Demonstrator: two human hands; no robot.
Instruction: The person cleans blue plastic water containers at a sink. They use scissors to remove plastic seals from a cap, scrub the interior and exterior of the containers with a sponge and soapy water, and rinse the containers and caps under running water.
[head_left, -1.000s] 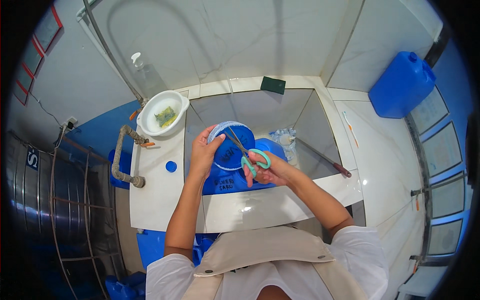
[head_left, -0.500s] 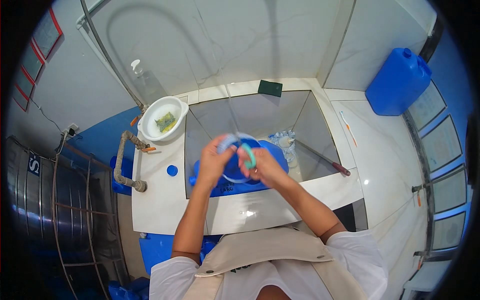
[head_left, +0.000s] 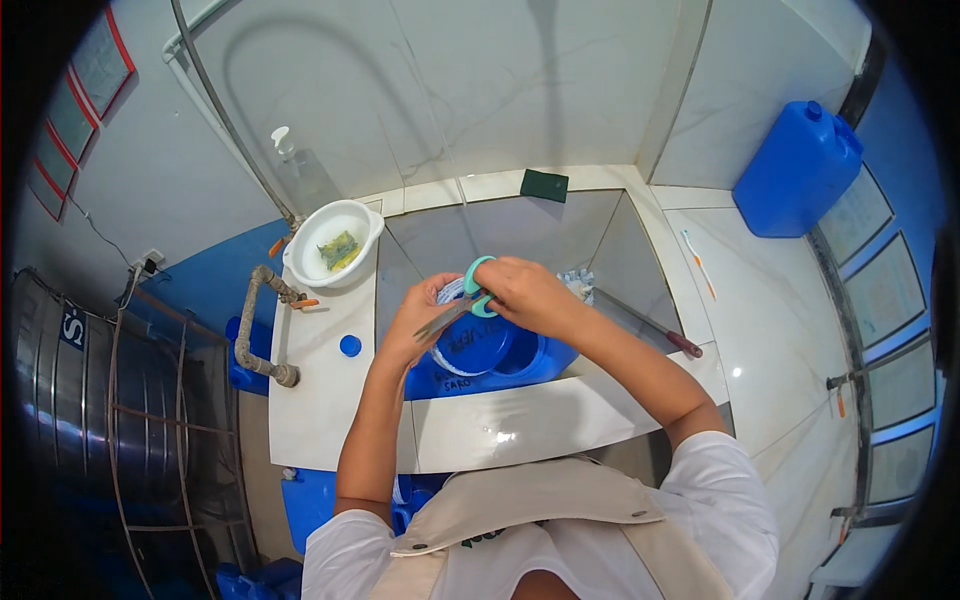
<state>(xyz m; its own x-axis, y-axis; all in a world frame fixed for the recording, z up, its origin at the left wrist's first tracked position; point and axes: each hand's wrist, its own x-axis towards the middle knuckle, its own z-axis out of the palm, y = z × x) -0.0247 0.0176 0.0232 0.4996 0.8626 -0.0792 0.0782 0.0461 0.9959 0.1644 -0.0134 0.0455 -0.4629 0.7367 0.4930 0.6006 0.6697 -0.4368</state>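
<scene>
My left hand (head_left: 422, 318) is closed on the rim of a round blue lid (head_left: 470, 350) with a whitish band around it and dark handwriting. My right hand (head_left: 516, 292), knuckles upward, grips teal-handled scissors (head_left: 480, 270), whose blades point down and left across the lid, close to my left thumb. Below the lid, a large blue plastic container (head_left: 525, 372) with dark marker writing lies in the grey-tiled sink (head_left: 620, 260). Crumpled pale plastic (head_left: 577, 282) and a tool with a reddish-brown handle (head_left: 685, 343) are at the sink's right side.
A white basin (head_left: 312, 262) with a yellow-green sponge (head_left: 340, 250), a small blue cap (head_left: 350, 345), pipes (head_left: 260, 360) and a pump bottle (head_left: 300, 165) stand left. A dark green pad (head_left: 544, 186) lies behind, a toothbrush (head_left: 698, 265) and blue jerrycan (head_left: 795, 175) right. A steel tank (head_left: 70, 400) is far left.
My right hand has risen and turned over, swinging the scissor blades from pointing upward to pointing down-left. My left hand stays on the lid, having shifted slightly.
</scene>
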